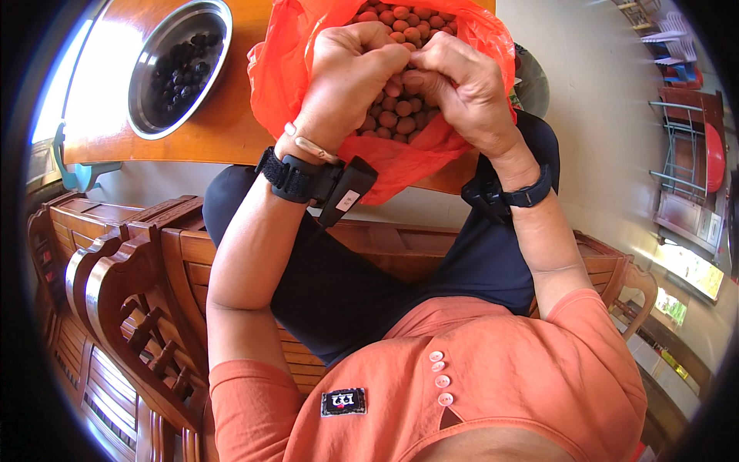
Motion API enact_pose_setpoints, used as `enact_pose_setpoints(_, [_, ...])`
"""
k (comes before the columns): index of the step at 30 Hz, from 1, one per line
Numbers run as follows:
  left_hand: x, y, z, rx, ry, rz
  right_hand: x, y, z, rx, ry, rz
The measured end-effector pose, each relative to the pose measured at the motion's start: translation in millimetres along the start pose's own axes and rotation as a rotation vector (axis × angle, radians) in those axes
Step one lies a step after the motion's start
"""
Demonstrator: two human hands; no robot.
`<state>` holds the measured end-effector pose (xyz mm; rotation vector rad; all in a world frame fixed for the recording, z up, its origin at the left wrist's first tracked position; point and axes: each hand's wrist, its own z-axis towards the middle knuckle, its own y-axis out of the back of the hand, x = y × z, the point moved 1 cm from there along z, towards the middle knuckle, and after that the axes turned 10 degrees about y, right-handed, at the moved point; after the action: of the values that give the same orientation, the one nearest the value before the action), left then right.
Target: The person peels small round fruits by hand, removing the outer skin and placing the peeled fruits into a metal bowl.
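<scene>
A red plastic bag [274, 86] stands open on the wooden table, filled with round brown fruits [388, 118] that look like longans. My left hand [361, 66] and my right hand [465, 86] meet above the bag's mouth, fingertips pinched together. Between them they appear to grip one small fruit, mostly hidden by the fingers. To the left, a stainless steel bowl [220, 72] holds several dark, shiny round pieces [183, 75], too dark to identify surely.
The wooden table [173, 151] ends just in front of my knees. A round lidded or glassy object [532, 84] lies right of the bag, partly hidden. Carved wooden chairs [115, 289] stand at the left. A pale wall [577, 115] rises close on the right.
</scene>
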<state>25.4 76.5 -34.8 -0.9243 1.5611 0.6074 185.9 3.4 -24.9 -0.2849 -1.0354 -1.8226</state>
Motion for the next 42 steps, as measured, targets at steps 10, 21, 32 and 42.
enact_pose_setpoints(10, [-1,6,6,0.258,-0.046,-0.279,-5,12,-6,-0.253,-0.297,0.415])
enact_pose_setpoints(21, [10,5,8,0.314,0.048,-0.402,4,12,3,-0.123,-0.019,0.008])
enact_pose_setpoints(32, [5,-1,7,0.282,0.053,-0.377,4,7,4,-0.221,-0.153,0.011])
enact_pose_setpoints(42, [11,-3,7,0.293,0.039,-0.41,12,9,6,-0.207,-0.184,-0.006])
